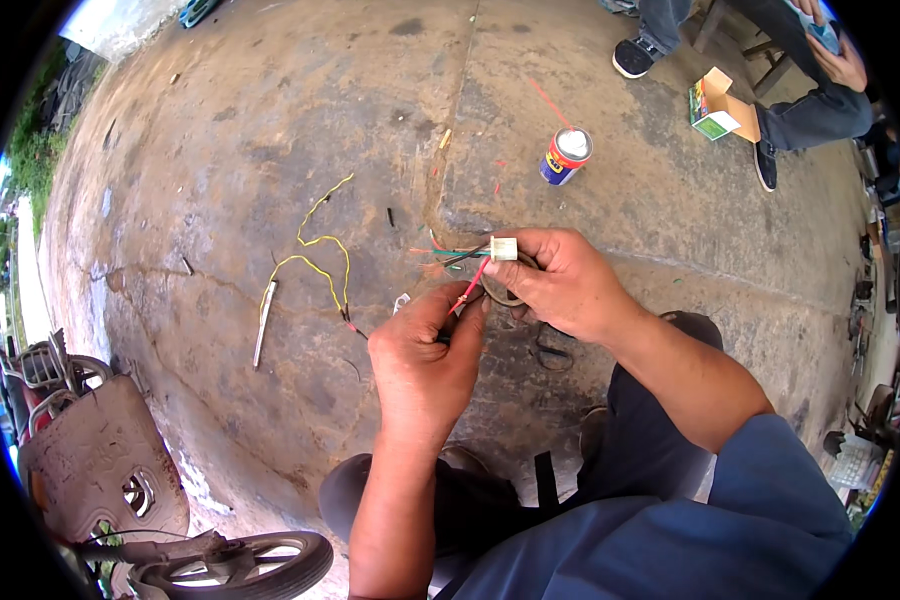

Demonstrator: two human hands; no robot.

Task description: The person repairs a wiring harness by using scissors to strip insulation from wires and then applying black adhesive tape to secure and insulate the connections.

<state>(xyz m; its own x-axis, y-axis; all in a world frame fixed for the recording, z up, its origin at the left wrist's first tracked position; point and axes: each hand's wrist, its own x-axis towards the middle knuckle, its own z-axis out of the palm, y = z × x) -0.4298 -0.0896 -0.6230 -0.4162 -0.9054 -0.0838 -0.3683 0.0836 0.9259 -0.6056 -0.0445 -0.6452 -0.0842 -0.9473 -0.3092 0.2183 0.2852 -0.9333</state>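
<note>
shirt point(660, 550): blue | right sleeve point(775, 465): short, blue | trousers point(655, 425): dark | forearms point(395, 510): bare

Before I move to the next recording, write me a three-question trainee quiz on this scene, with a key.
1. What colour is the block connector in the right hand? A) Black B) White C) Blue
2. True or false: the spray can stands on the ground, touched by neither the right hand nor the left hand.
3. Fill in: the thin wire that curves over the ground near the silver rod is mostly ____ in colour.

Key: 1. B; 2. True; 3. yellow.
</note>
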